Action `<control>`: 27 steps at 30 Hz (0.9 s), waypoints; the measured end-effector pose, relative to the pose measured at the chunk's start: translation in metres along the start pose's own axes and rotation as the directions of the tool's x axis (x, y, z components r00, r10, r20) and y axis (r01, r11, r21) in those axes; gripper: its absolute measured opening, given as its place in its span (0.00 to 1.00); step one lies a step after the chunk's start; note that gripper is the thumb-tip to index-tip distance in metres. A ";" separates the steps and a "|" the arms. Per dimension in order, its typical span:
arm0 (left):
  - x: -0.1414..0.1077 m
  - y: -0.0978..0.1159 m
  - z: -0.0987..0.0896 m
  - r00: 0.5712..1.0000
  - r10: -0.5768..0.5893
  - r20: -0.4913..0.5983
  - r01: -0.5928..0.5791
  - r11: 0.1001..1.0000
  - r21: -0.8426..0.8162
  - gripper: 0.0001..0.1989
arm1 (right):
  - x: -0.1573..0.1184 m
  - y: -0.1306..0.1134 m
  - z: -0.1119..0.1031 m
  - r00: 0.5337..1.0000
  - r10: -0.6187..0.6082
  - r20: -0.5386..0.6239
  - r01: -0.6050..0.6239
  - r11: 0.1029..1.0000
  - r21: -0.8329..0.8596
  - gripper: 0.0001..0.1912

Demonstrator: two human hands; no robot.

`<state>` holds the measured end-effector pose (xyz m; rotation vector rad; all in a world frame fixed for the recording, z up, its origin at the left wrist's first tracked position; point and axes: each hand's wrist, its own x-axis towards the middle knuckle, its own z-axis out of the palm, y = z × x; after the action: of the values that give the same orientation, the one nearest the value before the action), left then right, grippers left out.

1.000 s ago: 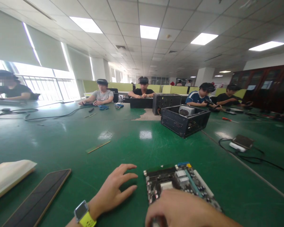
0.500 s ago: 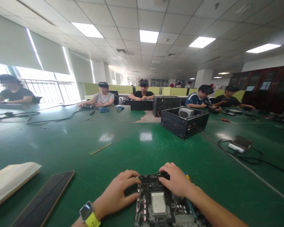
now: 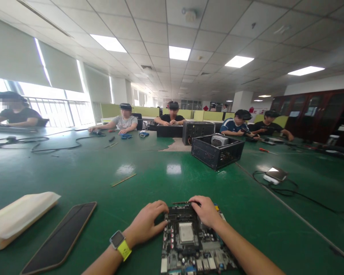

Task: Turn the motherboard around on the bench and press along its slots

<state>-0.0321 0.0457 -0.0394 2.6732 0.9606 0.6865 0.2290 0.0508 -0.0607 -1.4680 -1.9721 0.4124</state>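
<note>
Got left hand kinda spread at the far left corner of the circuit board, right hand pinching a thin dark strip along its far edge

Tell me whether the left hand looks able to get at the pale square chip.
Probably yes: the left hand is at the circuit board, and nothing covers the pale square chip.

Watch: squarish, silvery-edged, dark-faced — just behind the left hand
Band: bright yellow-green, small holes
Forearms: bare — left and right
</note>
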 end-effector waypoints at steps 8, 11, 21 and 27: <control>-0.005 0.003 0.008 0.990 -0.124 -0.061 0.123 0.992 -0.034 0.14 | -0.001 -0.002 -0.001 1.000 -0.003 -0.010 0.003 1.000 -0.021 0.15; -0.006 0.006 0.010 0.979 -0.186 -0.086 0.181 0.981 -0.064 0.17 | -0.002 -0.004 -0.001 1.000 0.005 -0.022 -0.005 0.999 -0.040 0.15; -0.003 0.003 0.021 0.945 -0.289 -0.153 0.277 0.956 -0.099 0.15 | -0.008 -0.009 -0.005 0.982 0.113 -0.154 -0.133 0.983 -0.124 0.11; 0.011 -0.013 0.028 0.875 -0.437 -0.208 0.402 0.895 -0.191 0.14 | -0.008 -0.006 -0.005 0.956 0.157 -0.248 -0.190 0.975 -0.116 0.12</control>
<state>-0.0176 0.0619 -0.0648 2.1762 1.4412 0.9532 0.2294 0.0407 -0.0556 -1.7017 -1.7168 0.1653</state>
